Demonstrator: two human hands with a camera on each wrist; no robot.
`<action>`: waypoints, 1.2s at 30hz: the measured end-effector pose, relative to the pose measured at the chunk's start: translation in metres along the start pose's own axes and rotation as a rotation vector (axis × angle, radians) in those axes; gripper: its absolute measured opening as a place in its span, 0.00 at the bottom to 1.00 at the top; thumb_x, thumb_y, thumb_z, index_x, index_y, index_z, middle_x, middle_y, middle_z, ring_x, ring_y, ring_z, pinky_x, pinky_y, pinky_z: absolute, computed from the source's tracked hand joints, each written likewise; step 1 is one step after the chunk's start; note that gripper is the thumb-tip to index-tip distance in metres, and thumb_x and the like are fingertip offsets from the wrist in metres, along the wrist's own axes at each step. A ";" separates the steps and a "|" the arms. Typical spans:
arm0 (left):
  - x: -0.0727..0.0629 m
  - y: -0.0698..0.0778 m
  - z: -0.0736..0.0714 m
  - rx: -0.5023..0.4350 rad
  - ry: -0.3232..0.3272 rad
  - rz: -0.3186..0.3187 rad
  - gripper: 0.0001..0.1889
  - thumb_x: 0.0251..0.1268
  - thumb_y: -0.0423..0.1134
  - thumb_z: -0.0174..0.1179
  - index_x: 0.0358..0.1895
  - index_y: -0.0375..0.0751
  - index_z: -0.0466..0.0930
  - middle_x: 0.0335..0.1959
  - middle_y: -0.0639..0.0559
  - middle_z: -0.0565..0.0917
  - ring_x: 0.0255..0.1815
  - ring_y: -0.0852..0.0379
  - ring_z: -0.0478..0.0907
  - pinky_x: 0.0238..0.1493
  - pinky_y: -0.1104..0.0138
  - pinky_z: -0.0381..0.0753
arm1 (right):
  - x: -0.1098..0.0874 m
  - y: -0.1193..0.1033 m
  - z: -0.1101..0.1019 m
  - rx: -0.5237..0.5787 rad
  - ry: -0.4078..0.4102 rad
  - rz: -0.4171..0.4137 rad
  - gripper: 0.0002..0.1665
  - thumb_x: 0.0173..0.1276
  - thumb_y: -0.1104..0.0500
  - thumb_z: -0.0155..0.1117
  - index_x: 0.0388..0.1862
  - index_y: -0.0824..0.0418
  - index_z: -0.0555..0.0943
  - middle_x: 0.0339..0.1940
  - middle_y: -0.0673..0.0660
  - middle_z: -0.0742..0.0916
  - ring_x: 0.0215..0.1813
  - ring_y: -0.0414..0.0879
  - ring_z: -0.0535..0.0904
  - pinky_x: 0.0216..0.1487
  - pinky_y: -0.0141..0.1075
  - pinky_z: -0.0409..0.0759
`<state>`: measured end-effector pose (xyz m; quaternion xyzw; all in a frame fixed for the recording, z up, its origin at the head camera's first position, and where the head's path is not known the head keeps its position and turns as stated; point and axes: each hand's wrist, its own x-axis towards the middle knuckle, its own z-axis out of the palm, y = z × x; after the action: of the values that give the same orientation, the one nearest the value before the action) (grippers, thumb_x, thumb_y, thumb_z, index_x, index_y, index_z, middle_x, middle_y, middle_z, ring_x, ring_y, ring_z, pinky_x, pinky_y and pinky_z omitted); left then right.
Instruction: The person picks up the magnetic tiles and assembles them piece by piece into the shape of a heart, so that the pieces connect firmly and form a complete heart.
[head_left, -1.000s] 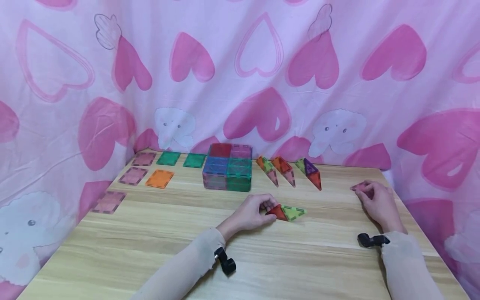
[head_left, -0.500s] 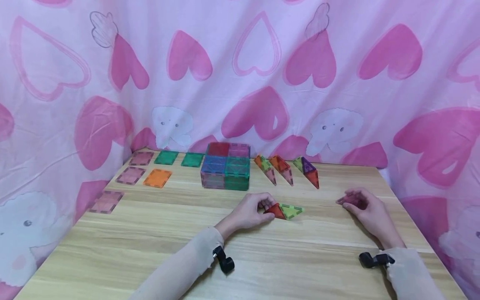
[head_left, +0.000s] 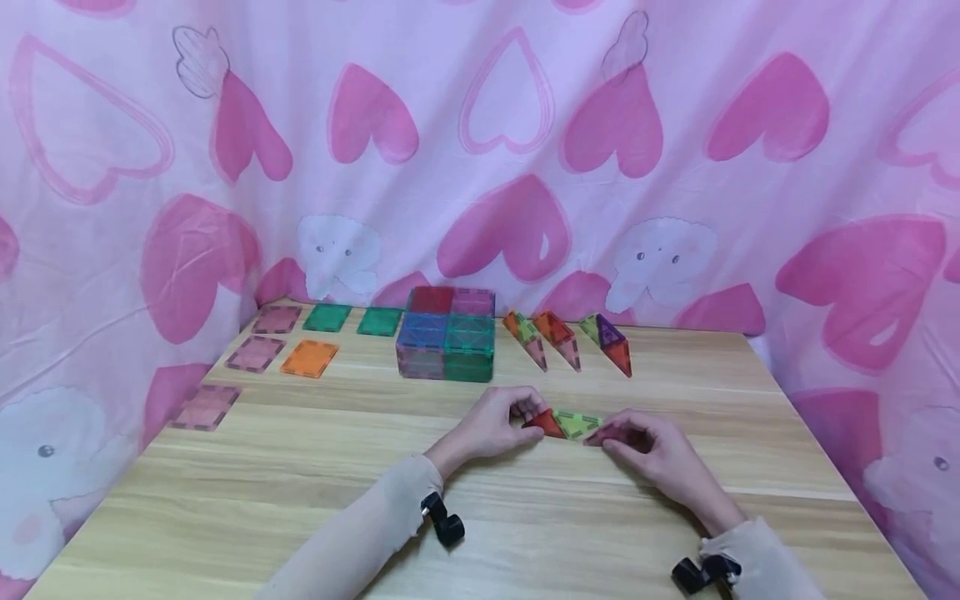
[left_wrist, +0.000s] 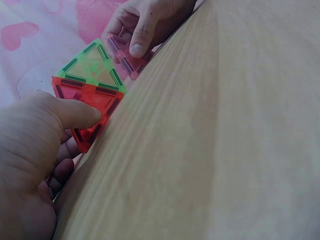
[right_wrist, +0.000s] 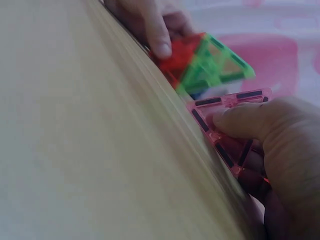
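Note:
My left hand pinches a red triangular magnetic tile between thumb and fingers, low over the wooden table. A lime-green triangular magnetic tile joins the red one edge to edge, its point toward the right. Between the thumb and fingers of my right hand is a pink triangular magnetic tile. In the head view that pink tile is close to the green tile's right end. A small gap shows between them in the right wrist view. The right fingers partly cover the pink tile.
Behind my hands stands a block of square tiles in red, pink, blue and green. Three strips of joined triangles, one with a purple piece, lie to its right. Flat pink, green and orange squares lie at left. A heart-patterned curtain surrounds the table.
My right hand has carried the pink tile from the table's right side leftward and nearer to me, beside the green tile. The left hand keeps its hold in nearly the same place.

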<state>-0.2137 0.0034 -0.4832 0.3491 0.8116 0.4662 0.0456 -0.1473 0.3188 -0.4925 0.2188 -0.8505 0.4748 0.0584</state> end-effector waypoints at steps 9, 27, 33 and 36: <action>0.000 -0.002 -0.002 0.009 -0.004 0.021 0.11 0.69 0.32 0.78 0.47 0.49 0.88 0.40 0.61 0.87 0.42 0.66 0.81 0.49 0.70 0.83 | -0.001 -0.005 0.006 -0.039 0.037 -0.013 0.17 0.72 0.66 0.79 0.56 0.54 0.91 0.47 0.49 0.95 0.45 0.39 0.89 0.45 0.30 0.85; -0.030 0.003 -0.043 -0.060 0.200 0.161 0.23 0.66 0.39 0.81 0.62 0.47 0.85 0.58 0.49 0.90 0.60 0.58 0.85 0.62 0.50 0.86 | -0.014 -0.005 -0.002 -0.093 -0.005 -0.005 0.16 0.72 0.67 0.79 0.51 0.47 0.91 0.48 0.44 0.93 0.51 0.37 0.87 0.54 0.28 0.83; -0.049 0.001 -0.083 -0.006 0.321 0.167 0.26 0.65 0.38 0.81 0.65 0.46 0.84 0.61 0.50 0.89 0.63 0.51 0.84 0.64 0.42 0.84 | -0.022 -0.006 0.000 -0.056 -0.019 -0.048 0.18 0.71 0.68 0.79 0.52 0.48 0.90 0.50 0.46 0.93 0.53 0.37 0.87 0.57 0.25 0.81; -0.063 -0.004 -0.105 0.013 0.379 0.151 0.29 0.65 0.36 0.81 0.68 0.44 0.83 0.63 0.49 0.88 0.64 0.44 0.84 0.64 0.37 0.83 | -0.023 -0.006 0.002 -0.040 -0.020 -0.067 0.19 0.71 0.70 0.79 0.52 0.49 0.90 0.50 0.48 0.93 0.53 0.37 0.88 0.57 0.24 0.81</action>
<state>-0.2106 -0.1121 -0.4430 0.3150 0.7802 0.5206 -0.1452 -0.1238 0.3213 -0.4956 0.2507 -0.8525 0.4533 0.0700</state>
